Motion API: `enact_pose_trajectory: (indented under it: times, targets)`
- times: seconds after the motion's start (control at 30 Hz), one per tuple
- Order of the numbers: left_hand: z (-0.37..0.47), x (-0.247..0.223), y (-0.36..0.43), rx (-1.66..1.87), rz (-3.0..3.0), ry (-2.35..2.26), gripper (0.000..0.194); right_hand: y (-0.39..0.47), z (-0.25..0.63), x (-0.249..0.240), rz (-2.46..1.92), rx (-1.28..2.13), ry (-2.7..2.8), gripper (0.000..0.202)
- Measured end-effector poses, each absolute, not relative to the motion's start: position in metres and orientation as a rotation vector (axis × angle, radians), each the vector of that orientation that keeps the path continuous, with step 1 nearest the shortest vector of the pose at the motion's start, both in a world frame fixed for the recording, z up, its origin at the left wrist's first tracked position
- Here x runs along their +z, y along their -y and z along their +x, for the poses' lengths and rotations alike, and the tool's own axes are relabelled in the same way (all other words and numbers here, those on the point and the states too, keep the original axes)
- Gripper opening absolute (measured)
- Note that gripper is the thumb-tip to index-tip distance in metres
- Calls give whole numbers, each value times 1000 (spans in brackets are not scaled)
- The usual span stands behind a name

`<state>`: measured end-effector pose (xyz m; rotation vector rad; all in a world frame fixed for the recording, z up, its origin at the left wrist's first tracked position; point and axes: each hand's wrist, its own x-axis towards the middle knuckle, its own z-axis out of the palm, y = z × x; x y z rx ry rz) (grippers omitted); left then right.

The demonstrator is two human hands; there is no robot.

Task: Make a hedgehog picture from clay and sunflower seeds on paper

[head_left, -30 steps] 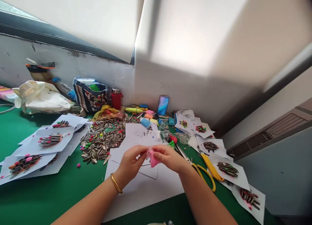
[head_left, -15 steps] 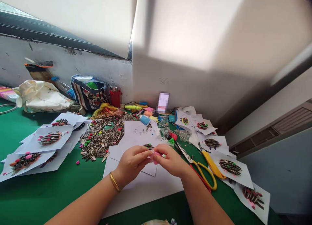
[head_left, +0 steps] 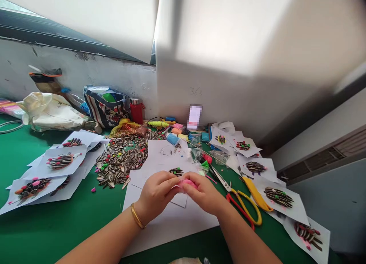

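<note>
Above the white paper (head_left: 171, 226), a small clear packet of pink modelling clay (head_left: 189, 183) is pinched between my two hands. My left hand (head_left: 157, 193), with a gold bangle on its wrist, closes its thumb and fingers on the packet's left side. My right hand (head_left: 204, 193) grips the other side, thumb over the pink clay. Just beyond my fingers, partly hidden by them, is a small card with a hedgehog shape of striped sunflower seeds (head_left: 176, 171) dotted green.
A heap of sunflower seeds (head_left: 121, 163) spreads left of the paper. Scissors (head_left: 237, 195) and a yellow utility knife (head_left: 257, 195) lie right of my right arm. Seed-picture cards stand in stacks left (head_left: 64, 161) and right (head_left: 278, 197). Bags and a red flask (head_left: 136, 111) line the wall.
The view has shifted slightly, so things on the table appear a little displaced. My hands still hold the pink clay packet, and more of the pink shows beside my right thumb.
</note>
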<state>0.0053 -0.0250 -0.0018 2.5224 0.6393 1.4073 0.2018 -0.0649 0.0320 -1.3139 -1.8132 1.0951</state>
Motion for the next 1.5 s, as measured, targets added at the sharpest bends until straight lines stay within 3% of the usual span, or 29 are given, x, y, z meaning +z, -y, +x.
enact_pose_trajectory:
  times: [0.2, 0.47, 0.63, 0.83, 1.2, 1.5]
  targets:
    - [7, -2, 26, 1370, 2544, -670, 13, 63, 200, 30, -1333, 1067, 1834, 25]
    - [6, -7, 24, 1315, 2568, -745, 20, 63, 199, 33, -1370, 1000, 1835, 20]
    - [9, -2, 24, 1175, 2705, -868, 4, 61, 198, 29, -1452, 956, 1882, 21]
    - [11, 3, 30, 1147, 2756, -837, 11, 60, 202, 30, -1423, 943, 1900, 18]
    - [8, -2, 27, 1227, 2753, -764, 2, 61, 201, 27, -1473, 946, 1899, 17]
    - [9, -4, 24, 1267, 2134, -865, 16, 53, 220, 28, -1608, 781, 1776, 20]
